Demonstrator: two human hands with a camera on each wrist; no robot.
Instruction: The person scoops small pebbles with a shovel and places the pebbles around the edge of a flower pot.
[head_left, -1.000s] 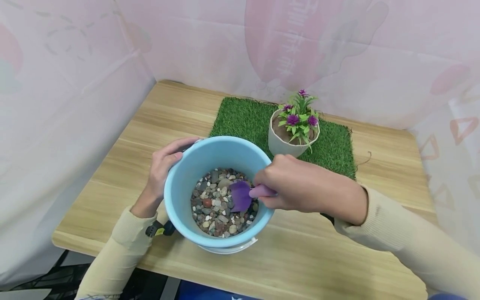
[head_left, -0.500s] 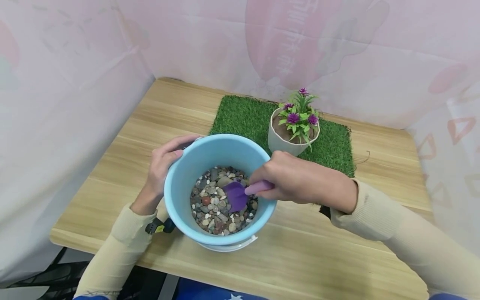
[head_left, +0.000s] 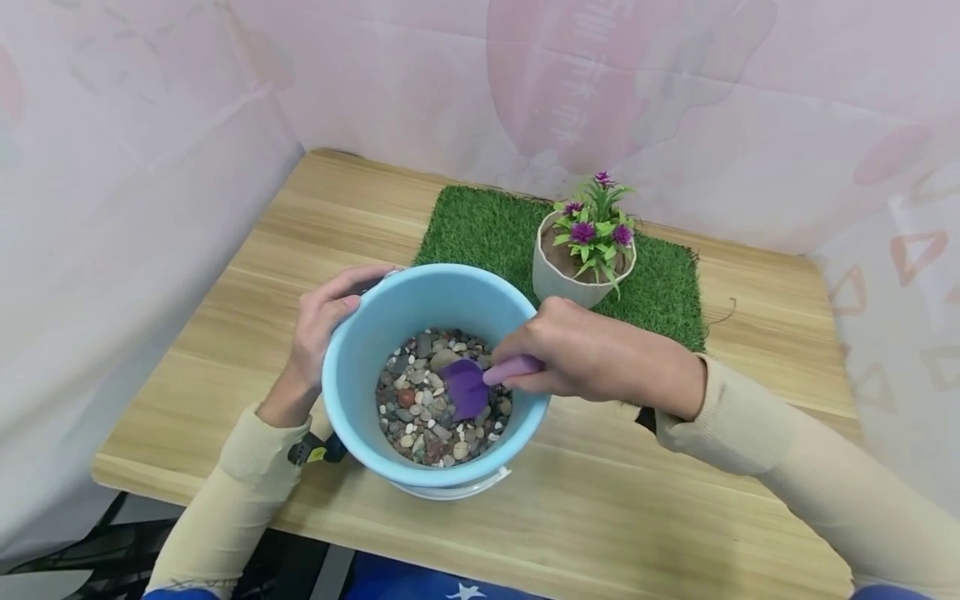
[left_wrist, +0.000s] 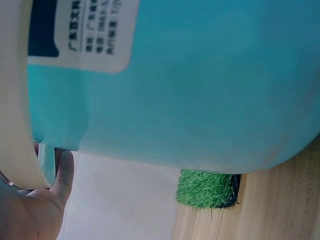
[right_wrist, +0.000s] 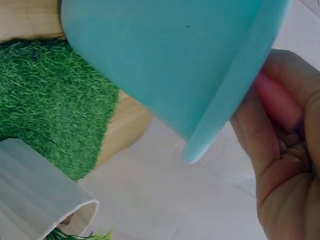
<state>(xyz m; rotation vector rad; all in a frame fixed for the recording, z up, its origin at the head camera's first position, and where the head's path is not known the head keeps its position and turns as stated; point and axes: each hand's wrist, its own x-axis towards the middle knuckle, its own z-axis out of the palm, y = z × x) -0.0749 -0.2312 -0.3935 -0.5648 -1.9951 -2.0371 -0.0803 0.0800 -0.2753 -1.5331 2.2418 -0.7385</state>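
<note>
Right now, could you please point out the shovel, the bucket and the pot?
Shovel (head_left: 466,389), head view: on its purple blade.
Bucket (left_wrist: 180,105), left wrist view: on its outer wall.
Pot (right_wrist: 40,192), right wrist view: on its white outer wall.

At the right of the frame, the right hand (right_wrist: 280,167) gripped a pink handle (right_wrist: 280,102) by the rim of a light-blue bucket (right_wrist: 160,55) at top centre. Green turf (right_wrist: 55,100) lay at left, a white pot (right_wrist: 40,185) at lower left.
</note>
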